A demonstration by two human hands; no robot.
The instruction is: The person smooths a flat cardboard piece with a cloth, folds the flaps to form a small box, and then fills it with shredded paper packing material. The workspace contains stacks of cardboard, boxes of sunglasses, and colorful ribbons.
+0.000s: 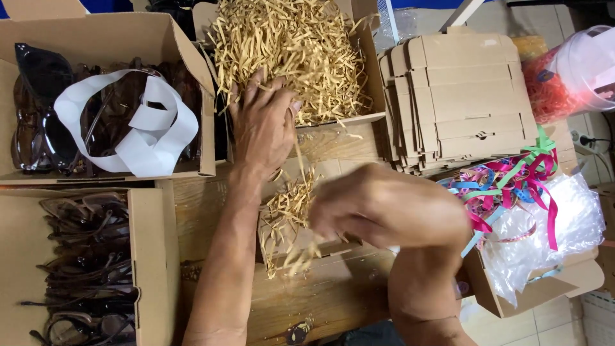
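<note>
Left hand [264, 125] stretched toward twelve o'clock, palm down at the near edge of the large carton [365, 77] heaped with tan shredded paper filler [288, 45]. Fingers curled narrow into the strands, closed on a tuft that trailed down toward six o'clock. Right hand [378, 205] blurred with motion just past centre at about four o'clock from the left one, fingers bent inward over more of the filler; whether pinched tight or loose, impossible to tell through the blur. Under both hands, a small open cardboard box [288, 243] on the wooden tabletop [333, 301], loose strands of filler [288, 211] piled in it and spilling over its front edge.

At ten o'clock, a carton of dark sunglasses [38, 109] with a wide white ribbon loop [138, 138] lying across them. At eight o'clock, another carton packed with brown-framed glasses [90, 256]. At two o'clock, a stack of flat unfolded cardboard blanks [458, 102], just beside the filler carton. At three o'clock, a tangle of pink, blue and green curling ribbons [512, 182] draped over clear plastic bags [551, 230] in an open box. At one o'clock, far corner, a clear tub of orange-red material [564, 83].
</note>
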